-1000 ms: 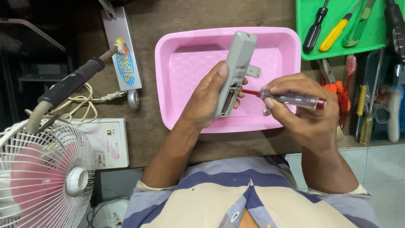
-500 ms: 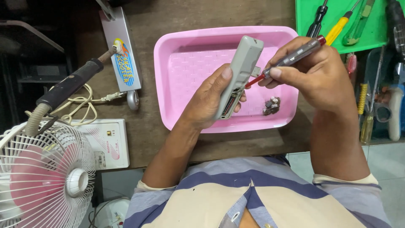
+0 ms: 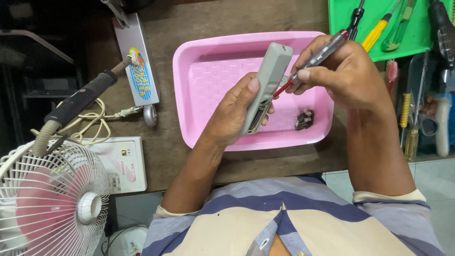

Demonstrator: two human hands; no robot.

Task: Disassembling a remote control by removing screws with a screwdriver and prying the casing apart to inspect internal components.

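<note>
Head view, looking down at the bench (image 3: 199, 161).

Left hand (image 3: 234, 116) is wrapped around a grey remote control (image 3: 268, 83), held on edge and tilted, over the pink tray (image 3: 208, 85). The thumb presses on the flat face; the open back of the casing faces the other hand.

Right hand (image 3: 346, 71) is closed in a pencil grip on a screwdriver (image 3: 315, 59) with a clear handle and a red shaft. The tip sits at the edge of the remote, near mid-length. Whether it is in a seam or on a screw cannot be told.

A small dark part (image 3: 304, 119) lies in the tray's right corner, apart from both hands.

Judgement: for prying or probing here, keep the remote braced by the thumb, keep the tip low and steady with light force, and work over the tray so loose bits land in it.

Around: a green tray (image 3: 417, 45) of tools at top right, a soldering iron (image 3: 80, 102) at left, and a white fan (image 3: 52, 199) at lower left.
</note>
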